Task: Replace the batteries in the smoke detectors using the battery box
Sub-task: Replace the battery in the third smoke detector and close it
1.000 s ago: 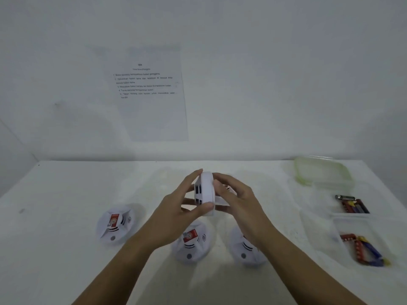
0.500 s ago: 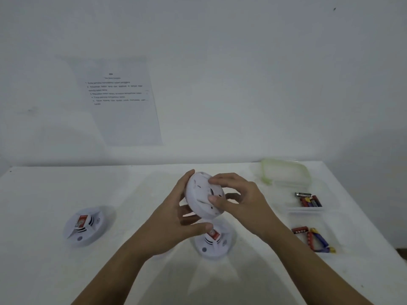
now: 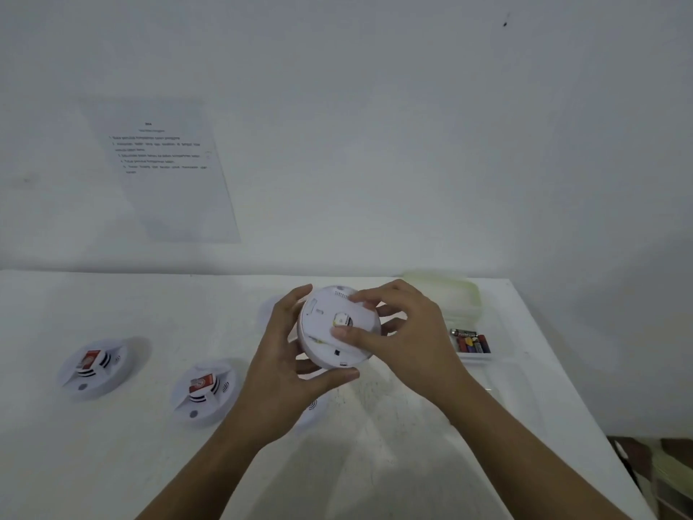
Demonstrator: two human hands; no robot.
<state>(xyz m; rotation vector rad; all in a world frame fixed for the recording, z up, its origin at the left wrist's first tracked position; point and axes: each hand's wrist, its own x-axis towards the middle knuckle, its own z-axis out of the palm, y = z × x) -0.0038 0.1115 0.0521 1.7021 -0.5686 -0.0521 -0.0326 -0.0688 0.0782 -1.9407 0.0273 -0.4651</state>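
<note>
A round white smoke detector (image 3: 330, 332) is held above the white table (image 3: 112, 463) with its back side turned toward me. My left hand (image 3: 285, 369) grips its left and lower rim. My right hand (image 3: 405, 332) curls over the right side, fingertips on the back plate and thumb near the centre. Two more detectors lie face up at the left, one (image 3: 93, 369) far left and one (image 3: 204, 392) nearer. A third (image 3: 313, 410) peeks out below my left hand. A clear battery box (image 3: 473, 343) with coloured batteries sits at the right.
A pale green lid (image 3: 450, 290) lies behind the battery box near the wall. A printed instruction sheet (image 3: 165, 170) hangs on the wall. The table's right edge (image 3: 585, 407) runs diagonally, with floor and shelving beyond it.
The held detector has been turned from edge-on to show its back side. My view has shifted, so the second battery tray at the right front is out of sight.
</note>
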